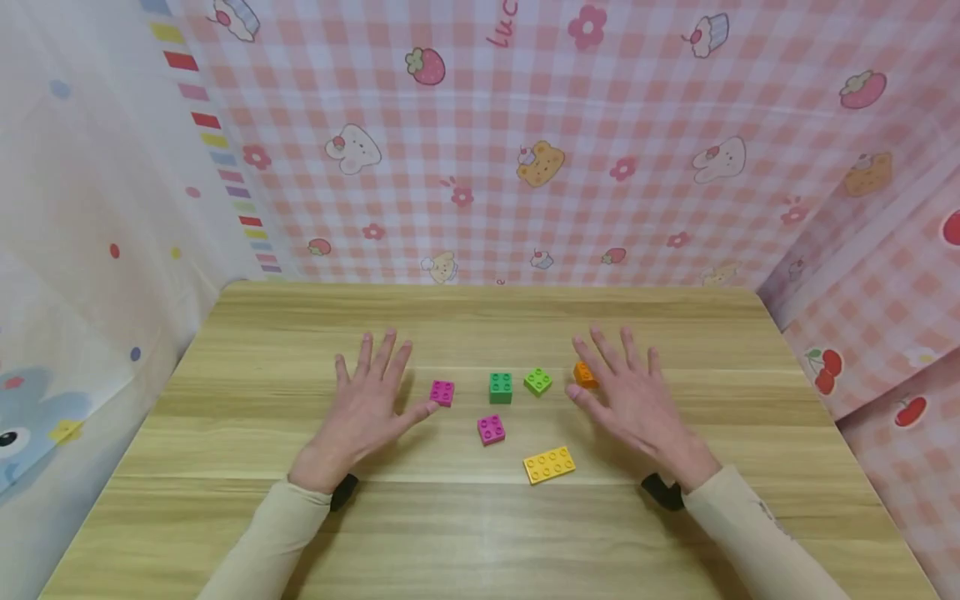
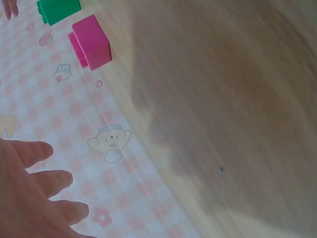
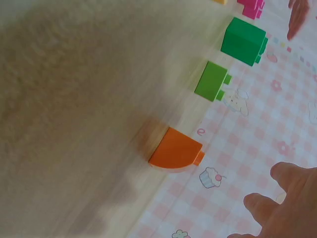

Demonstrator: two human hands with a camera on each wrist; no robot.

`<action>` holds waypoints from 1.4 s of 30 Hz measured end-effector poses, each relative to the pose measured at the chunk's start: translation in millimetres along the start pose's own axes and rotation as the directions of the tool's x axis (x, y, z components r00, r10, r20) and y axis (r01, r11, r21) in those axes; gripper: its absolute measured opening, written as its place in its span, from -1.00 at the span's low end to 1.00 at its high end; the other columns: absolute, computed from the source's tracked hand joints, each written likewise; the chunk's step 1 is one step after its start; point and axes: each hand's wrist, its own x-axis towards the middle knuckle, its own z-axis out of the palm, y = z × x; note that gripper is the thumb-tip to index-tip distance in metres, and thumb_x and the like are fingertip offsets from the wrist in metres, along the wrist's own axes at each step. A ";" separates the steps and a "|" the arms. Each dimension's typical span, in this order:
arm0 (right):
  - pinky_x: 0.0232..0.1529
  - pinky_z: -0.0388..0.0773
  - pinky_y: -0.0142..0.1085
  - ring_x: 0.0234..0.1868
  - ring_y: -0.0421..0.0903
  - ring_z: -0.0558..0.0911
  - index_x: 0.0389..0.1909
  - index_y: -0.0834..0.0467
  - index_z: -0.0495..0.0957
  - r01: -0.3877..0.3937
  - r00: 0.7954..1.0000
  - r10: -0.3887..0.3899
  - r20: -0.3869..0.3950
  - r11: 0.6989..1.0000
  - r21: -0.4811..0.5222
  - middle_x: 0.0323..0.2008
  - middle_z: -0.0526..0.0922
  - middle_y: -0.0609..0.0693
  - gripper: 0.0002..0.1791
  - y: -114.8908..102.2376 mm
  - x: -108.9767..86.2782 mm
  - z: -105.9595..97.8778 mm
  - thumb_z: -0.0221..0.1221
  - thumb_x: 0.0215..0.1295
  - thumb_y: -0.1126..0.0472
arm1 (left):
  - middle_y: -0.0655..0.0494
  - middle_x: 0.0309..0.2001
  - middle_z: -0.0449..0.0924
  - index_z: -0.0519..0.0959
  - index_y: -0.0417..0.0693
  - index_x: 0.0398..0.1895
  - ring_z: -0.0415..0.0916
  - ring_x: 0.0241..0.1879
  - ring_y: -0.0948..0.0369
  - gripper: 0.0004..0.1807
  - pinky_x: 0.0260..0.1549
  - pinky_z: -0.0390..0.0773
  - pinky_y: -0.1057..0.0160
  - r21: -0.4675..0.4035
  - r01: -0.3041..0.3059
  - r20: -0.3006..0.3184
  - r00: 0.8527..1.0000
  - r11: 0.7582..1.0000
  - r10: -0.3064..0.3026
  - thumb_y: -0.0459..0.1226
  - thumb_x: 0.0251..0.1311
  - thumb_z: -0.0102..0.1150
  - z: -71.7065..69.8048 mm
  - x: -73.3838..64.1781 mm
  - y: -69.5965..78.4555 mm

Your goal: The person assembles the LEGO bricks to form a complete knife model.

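Note:
My left hand (image 1: 366, 411) hovers over the table's left half, fingers spread and holding nothing. Its thumb tip overlaps the edge of a magenta toy brick (image 1: 442, 392) in the head view. My right hand (image 1: 632, 400), also spread and empty, partly covers an orange brick (image 1: 585, 375), whose curved side shows in the right wrist view. Between the hands stand a dark green brick (image 1: 500, 388) and a lime green brick (image 1: 537, 382). Closer to me lie a second magenta brick (image 1: 491, 429) and a flat yellow brick (image 1: 549, 465) with two rows of studs.
The bricks sit on a wood-grain table (image 1: 450, 533). A pink checked cloth (image 1: 480, 208) hangs behind its far edge and along the right. A white patterned curtain (image 1: 97, 208) hangs on the left. Each wrist wears a black strap.

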 end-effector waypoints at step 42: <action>0.48 -0.04 0.42 0.61 0.25 0.04 0.56 0.01 0.29 0.290 0.930 -0.304 0.204 0.952 0.099 0.60 0.17 0.05 -0.07 -29.0 -22.1 13.3 0.16 0.34 -0.43 | -0.09 0.52 0.30 0.33 -0.11 0.53 0.13 0.55 -0.10 -0.18 0.49 0.12 -0.25 -0.238 -0.252 -0.010 0.966 0.938 0.257 0.15 0.37 0.22 19.0 40.9 44.2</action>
